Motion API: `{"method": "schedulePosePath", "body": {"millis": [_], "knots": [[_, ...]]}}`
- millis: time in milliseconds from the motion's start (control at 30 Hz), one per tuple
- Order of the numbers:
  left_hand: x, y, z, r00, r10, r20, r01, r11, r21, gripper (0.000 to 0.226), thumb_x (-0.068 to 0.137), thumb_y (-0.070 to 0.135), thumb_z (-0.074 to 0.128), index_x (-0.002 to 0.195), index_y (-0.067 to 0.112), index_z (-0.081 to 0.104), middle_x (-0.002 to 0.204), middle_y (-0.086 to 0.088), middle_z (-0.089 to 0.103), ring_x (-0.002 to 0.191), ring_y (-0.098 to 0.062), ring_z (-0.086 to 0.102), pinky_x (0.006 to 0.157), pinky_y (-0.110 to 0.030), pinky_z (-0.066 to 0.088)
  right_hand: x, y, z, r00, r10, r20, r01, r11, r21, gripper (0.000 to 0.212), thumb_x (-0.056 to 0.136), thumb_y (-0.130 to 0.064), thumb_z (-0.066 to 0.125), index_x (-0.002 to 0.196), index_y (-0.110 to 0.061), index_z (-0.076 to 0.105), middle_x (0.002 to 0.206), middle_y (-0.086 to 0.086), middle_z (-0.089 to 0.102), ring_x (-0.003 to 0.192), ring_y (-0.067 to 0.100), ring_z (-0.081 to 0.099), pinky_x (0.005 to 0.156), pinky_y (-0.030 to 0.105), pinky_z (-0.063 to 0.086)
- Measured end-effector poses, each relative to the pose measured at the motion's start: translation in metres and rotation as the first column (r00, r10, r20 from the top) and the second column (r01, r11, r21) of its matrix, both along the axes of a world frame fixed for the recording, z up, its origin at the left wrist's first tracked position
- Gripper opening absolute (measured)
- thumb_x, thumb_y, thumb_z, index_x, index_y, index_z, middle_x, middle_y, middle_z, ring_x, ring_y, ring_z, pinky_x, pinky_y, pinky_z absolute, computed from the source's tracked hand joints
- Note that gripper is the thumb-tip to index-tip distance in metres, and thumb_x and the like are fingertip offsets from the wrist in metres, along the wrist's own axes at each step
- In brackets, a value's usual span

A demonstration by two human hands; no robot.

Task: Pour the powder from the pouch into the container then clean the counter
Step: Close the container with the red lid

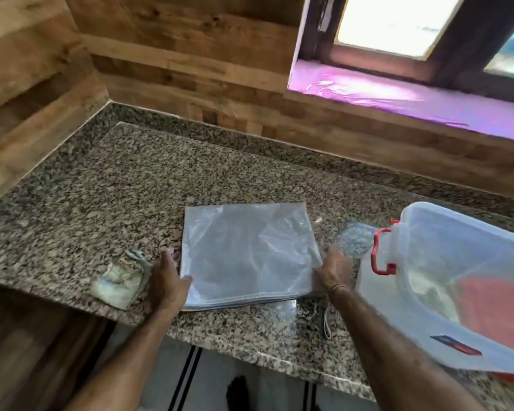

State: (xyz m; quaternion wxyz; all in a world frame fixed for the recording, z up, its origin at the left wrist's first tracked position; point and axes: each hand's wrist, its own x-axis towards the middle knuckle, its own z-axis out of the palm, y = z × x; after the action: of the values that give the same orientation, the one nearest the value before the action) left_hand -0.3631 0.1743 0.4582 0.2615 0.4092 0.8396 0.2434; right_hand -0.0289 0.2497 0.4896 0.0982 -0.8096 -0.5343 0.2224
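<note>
A flat, clear plastic pouch [247,253] lies on the speckled granite counter [107,197], looking empty and folded. My left hand [168,280] touches its near left corner, thumb lying on the plastic. My right hand [334,269] rests against its right edge, fingers fairly straight. A large translucent plastic container [463,277] with a red latch [382,252] stands at the right, pale powder and a reddish patch showing through its wall.
A crumpled pale cloth [119,281] sits on the counter just left of my left hand. The counter's front edge runs below my wrists. Wood-panelled walls enclose the back and left, with a windowsill [398,96] at the upper right.
</note>
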Motion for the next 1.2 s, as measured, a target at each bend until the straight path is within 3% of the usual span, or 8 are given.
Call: {"method": "schedulePosePath", "body": {"millis": [133, 367, 567, 667, 767, 867, 1033, 1200], "knots": [[0.03, 0.008, 0.028, 0.973, -0.057, -0.222, 0.069, 0.996, 0.048, 0.081, 0.079, 0.031, 0.086, 0.146, 0.014, 0.044, 0.139, -0.021, 0.052, 0.124, -0.041, 0.049, 0.092, -0.05, 0.049, -0.002, -0.006, 0.013, 0.993, 0.062, -0.105, -0.047, 0.99, 0.135, 0.045, 0.084, -0.022, 0.074, 0.12, -0.008, 0.052, 0.118, 0.014, 0.055, 0.095, 0.025, 0.05, 0.08, 0.032, 0.044], [0.129, 0.03, 0.099, 0.952, -0.198, -0.233, 0.262, 0.92, 0.292, 0.071, 0.086, 0.045, 0.078, 0.142, 0.017, 0.046, 0.138, -0.016, 0.052, 0.125, -0.038, 0.048, 0.095, -0.054, 0.047, 0.021, -0.017, 0.108, 0.9, 0.251, -0.357, -0.045, 0.867, 0.496, 0.055, 0.086, -0.029, 0.074, 0.134, -0.016, 0.052, 0.126, 0.007, 0.052, 0.109, 0.021, 0.055, 0.095, 0.033, 0.048], [0.26, 0.024, 0.17, 0.898, -0.292, -0.33, 0.426, 0.764, 0.485, 0.068, 0.088, 0.054, 0.072, 0.142, 0.021, 0.048, 0.141, -0.01, 0.05, 0.127, -0.032, 0.049, 0.096, -0.049, 0.046, 0.127, -0.06, 0.185, 0.826, 0.418, -0.377, -0.022, 0.693, 0.72, 0.051, 0.089, -0.027, 0.076, 0.134, -0.017, 0.056, 0.127, 0.002, 0.058, 0.109, 0.013, 0.061, 0.084, 0.024, 0.054], [0.335, 0.016, 0.193, 0.872, -0.36, -0.332, 0.489, 0.69, 0.534, 0.07, 0.089, 0.062, 0.066, 0.143, 0.021, 0.048, 0.144, -0.009, 0.05, 0.133, -0.031, 0.048, 0.102, -0.053, 0.047, 0.214, -0.076, 0.198, 0.874, 0.342, -0.346, 0.054, 0.639, 0.767, 0.049, 0.089, -0.031, 0.073, 0.133, -0.016, 0.058, 0.128, 0.004, 0.06, 0.114, 0.018, 0.061, 0.095, 0.029, 0.051], [0.413, 0.005, 0.206, 0.824, -0.43, -0.37, 0.567, 0.643, 0.515, 0.078, 0.085, 0.073, 0.054, 0.147, 0.028, 0.042, 0.153, -0.004, 0.045, 0.142, -0.027, 0.041, 0.108, -0.058, 0.043, 0.305, -0.082, 0.186, 0.925, 0.199, -0.323, 0.098, 0.698, 0.709, 0.054, 0.089, -0.039, 0.069, 0.135, -0.014, 0.057, 0.133, 0.009, 0.06, 0.12, 0.026, 0.061, 0.104, 0.04, 0.048], [0.493, -0.015, 0.205, 0.757, -0.54, -0.369, 0.653, 0.615, 0.441, 0.091, 0.081, 0.082, 0.044, 0.156, 0.031, 0.033, 0.165, -0.001, 0.033, 0.15, -0.024, 0.032, 0.118, -0.057, 0.033, 0.378, -0.091, 0.161, 0.943, 0.071, -0.324, 0.139, 0.802, 0.581, 0.056, 0.092, -0.037, 0.07, 0.139, -0.01, 0.054, 0.137, 0.017, 0.058, 0.125, 0.031, 0.057, 0.105, 0.036, 0.044], [0.602, -0.036, 0.179, 0.516, -0.76, -0.395, 0.852, 0.503, 0.144, 0.124, 0.062, 0.099, 0.017, 0.165, 0.03, 0.003, 0.174, 0.002, -0.002, 0.16, -0.017, 0.001, 0.126, -0.053, 0.015, 0.461, -0.108, 0.11, 0.948, -0.1, -0.301, 0.222, 0.888, 0.403, 0.059, 0.091, -0.04, 0.07, 0.137, -0.007, 0.054, 0.133, 0.023, 0.059, 0.126, 0.038, 0.055, 0.104, 0.039, 0.043], [0.644, -0.029, 0.155, 0.472, -0.756, -0.454, 0.85, 0.527, 0.005, 0.112, 0.083, 0.082, 0.034, 0.165, 0.013, 0.003, 0.173, -0.005, -0.011, 0.16, -0.025, -0.008, 0.124, -0.06, 0.015, 0.528, -0.134, 0.053, 0.945, -0.268, -0.186, 0.302, 0.934, 0.189, 0.068, 0.087, -0.052, 0.068, 0.139, -0.013, 0.049, 0.135, 0.02, 0.055, 0.125, 0.04, 0.054, 0.103, 0.046, 0.047]]}}
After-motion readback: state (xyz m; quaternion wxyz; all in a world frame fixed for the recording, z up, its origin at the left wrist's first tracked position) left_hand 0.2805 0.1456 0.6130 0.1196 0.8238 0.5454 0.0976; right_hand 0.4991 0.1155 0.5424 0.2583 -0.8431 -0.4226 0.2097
